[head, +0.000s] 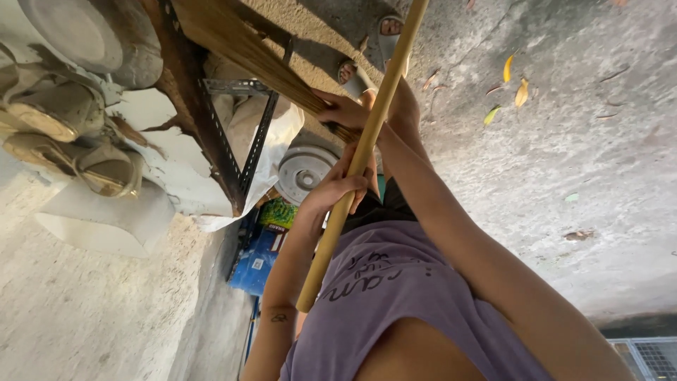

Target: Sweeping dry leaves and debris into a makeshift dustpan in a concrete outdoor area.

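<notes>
Right hand (343,111): closed around the base of a broom's bristle bundle (240,44), just above centre frame; its forearm runs down to the lower right corner.

Left hand (343,185): wrapped around a wooden stick (360,155) at centre frame, fingers curled over the shaft; its forearm descends to the lower centre, a small dark mark seen near the elbow.

Wooden stick: pale yellow, straight; long axis runs from the upper edge right of centre down to the lower centre, its cut end lying against a purple shirt (395,296).

Bristle bundle: tan fibres, long axis from the right hand toward the upper left, fanning out there.

Sandalled feet (367,53): seen at upper centre, on a grey concrete floor (578,162) strewn with a few yellow leaves (518,88).

Metal rack (233,141): dark perforated angle iron, left of centre, with dusty shoes (63,113) on pale shelving at upper left.

Containers: a white round lidded tub (303,169) beside the rack, contents not visible; a blue and green printed bag (264,247) below it, contents not visible.
</notes>
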